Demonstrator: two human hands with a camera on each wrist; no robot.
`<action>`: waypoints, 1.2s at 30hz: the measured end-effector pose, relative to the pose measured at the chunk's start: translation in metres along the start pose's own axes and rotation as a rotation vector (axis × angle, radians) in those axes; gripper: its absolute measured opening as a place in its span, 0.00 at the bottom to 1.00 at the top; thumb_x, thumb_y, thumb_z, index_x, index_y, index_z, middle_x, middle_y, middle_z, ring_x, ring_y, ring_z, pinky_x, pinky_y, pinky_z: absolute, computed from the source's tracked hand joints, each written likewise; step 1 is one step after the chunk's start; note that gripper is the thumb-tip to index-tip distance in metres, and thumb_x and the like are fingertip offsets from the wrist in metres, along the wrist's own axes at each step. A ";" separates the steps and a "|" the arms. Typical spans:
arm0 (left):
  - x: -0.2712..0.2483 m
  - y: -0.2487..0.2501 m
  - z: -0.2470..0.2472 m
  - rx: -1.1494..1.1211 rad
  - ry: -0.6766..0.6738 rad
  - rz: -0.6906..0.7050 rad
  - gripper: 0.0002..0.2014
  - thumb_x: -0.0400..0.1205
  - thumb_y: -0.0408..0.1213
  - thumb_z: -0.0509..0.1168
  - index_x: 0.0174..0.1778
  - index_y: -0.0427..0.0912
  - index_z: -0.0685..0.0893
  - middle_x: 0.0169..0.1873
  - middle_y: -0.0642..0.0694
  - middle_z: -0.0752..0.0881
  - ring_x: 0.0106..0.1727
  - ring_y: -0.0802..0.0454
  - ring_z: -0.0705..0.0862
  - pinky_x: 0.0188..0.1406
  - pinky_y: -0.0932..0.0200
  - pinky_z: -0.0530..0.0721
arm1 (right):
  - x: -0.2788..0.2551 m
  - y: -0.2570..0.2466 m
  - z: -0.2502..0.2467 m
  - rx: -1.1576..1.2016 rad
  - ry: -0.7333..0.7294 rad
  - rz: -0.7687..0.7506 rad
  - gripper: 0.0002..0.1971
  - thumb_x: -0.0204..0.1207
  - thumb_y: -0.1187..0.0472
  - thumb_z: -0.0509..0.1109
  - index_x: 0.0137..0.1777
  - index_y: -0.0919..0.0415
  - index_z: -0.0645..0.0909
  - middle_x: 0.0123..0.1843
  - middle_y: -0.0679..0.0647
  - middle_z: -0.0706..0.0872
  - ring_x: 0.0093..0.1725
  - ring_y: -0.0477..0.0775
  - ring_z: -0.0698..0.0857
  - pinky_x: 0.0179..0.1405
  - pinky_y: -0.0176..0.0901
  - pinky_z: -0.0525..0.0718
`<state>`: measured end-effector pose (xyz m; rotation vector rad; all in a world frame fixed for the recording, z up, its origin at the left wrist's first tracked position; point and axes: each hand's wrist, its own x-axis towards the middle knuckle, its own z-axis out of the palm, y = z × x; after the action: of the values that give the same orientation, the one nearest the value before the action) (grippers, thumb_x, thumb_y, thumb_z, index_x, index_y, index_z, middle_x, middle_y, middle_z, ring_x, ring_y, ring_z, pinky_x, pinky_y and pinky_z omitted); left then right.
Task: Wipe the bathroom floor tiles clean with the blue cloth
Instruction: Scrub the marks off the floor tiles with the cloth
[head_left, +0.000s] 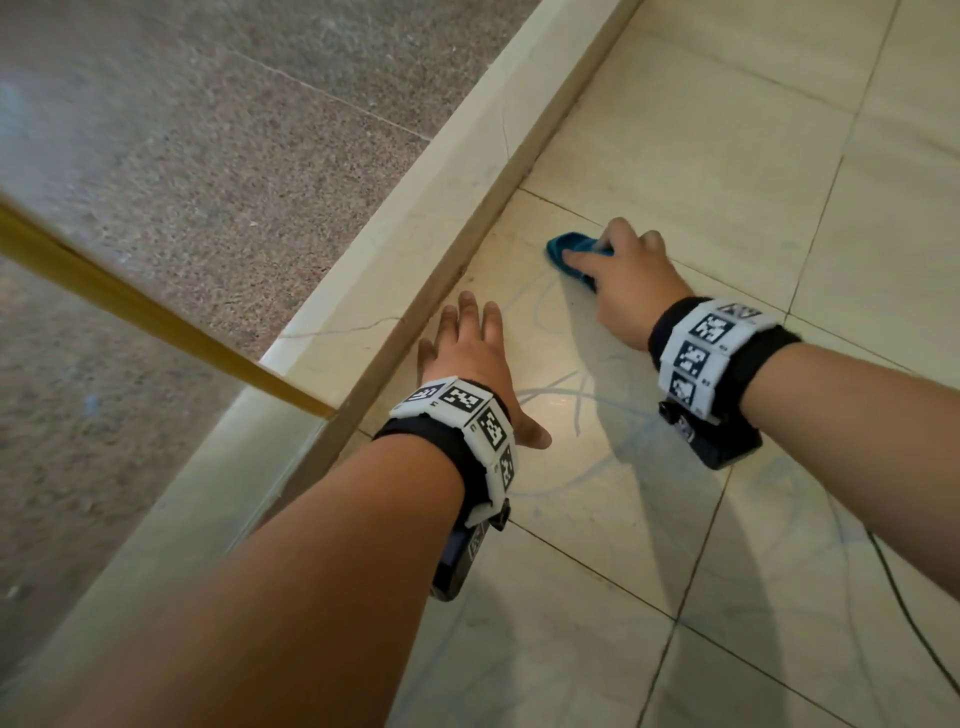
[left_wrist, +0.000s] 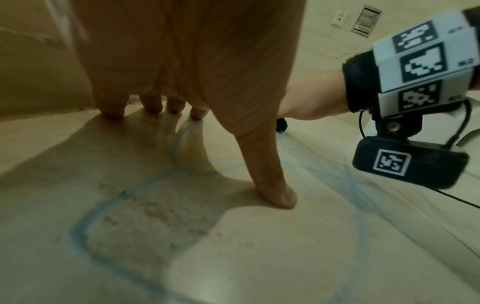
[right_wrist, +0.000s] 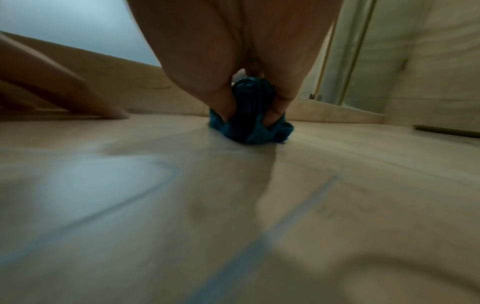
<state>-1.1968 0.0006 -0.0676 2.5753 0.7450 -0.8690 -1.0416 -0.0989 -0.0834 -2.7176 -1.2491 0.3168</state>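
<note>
My right hand (head_left: 618, 270) grips the bunched blue cloth (head_left: 569, 249) and presses it onto the beige floor tiles (head_left: 701, 171) near the raised stone curb. In the right wrist view the blue cloth (right_wrist: 253, 123) bulges out between thumb and fingers (right_wrist: 275, 111) of the right hand (right_wrist: 249, 111). My left hand (head_left: 470, 353) lies flat with fingers spread on the tile beside the curb. Its fingertips (left_wrist: 153, 107) and thumb touch the floor, holding nothing. Blue scribbled lines (head_left: 566, 400) cross the tile between and behind both hands; the blue lines (left_wrist: 85, 216) also loop under the left hand (left_wrist: 197, 144).
A pale stone curb (head_left: 415, 234) runs diagonally on the left, with speckled grey flooring (head_left: 182, 130) beyond it. A glass panel with a brass edge (head_left: 156, 317) meets the curb. A thin black cable (head_left: 904, 613) trails at the lower right. More tiles stretch away to the right.
</note>
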 end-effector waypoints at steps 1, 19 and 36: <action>0.000 0.000 0.000 -0.008 0.000 0.000 0.72 0.62 0.63 0.79 0.83 0.43 0.30 0.83 0.44 0.30 0.84 0.43 0.35 0.83 0.41 0.48 | 0.007 0.008 -0.003 0.018 -0.005 0.033 0.24 0.80 0.69 0.57 0.73 0.51 0.72 0.62 0.62 0.68 0.57 0.65 0.68 0.59 0.53 0.73; 0.002 -0.002 0.005 -0.012 0.026 0.004 0.72 0.61 0.64 0.79 0.83 0.44 0.30 0.83 0.44 0.30 0.84 0.44 0.35 0.84 0.41 0.47 | 0.005 -0.022 0.008 0.085 -0.049 0.013 0.23 0.78 0.63 0.61 0.72 0.46 0.72 0.63 0.58 0.68 0.50 0.59 0.69 0.56 0.47 0.72; 0.001 -0.005 0.005 -0.039 0.036 0.012 0.72 0.60 0.64 0.79 0.83 0.45 0.31 0.83 0.45 0.30 0.84 0.45 0.34 0.84 0.42 0.45 | 0.014 -0.007 -0.006 0.055 -0.069 0.143 0.26 0.78 0.68 0.60 0.73 0.45 0.74 0.63 0.60 0.68 0.61 0.67 0.69 0.58 0.51 0.74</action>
<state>-1.2009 0.0029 -0.0726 2.5652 0.7490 -0.7983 -1.0361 -0.0843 -0.0777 -2.7762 -1.0475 0.4572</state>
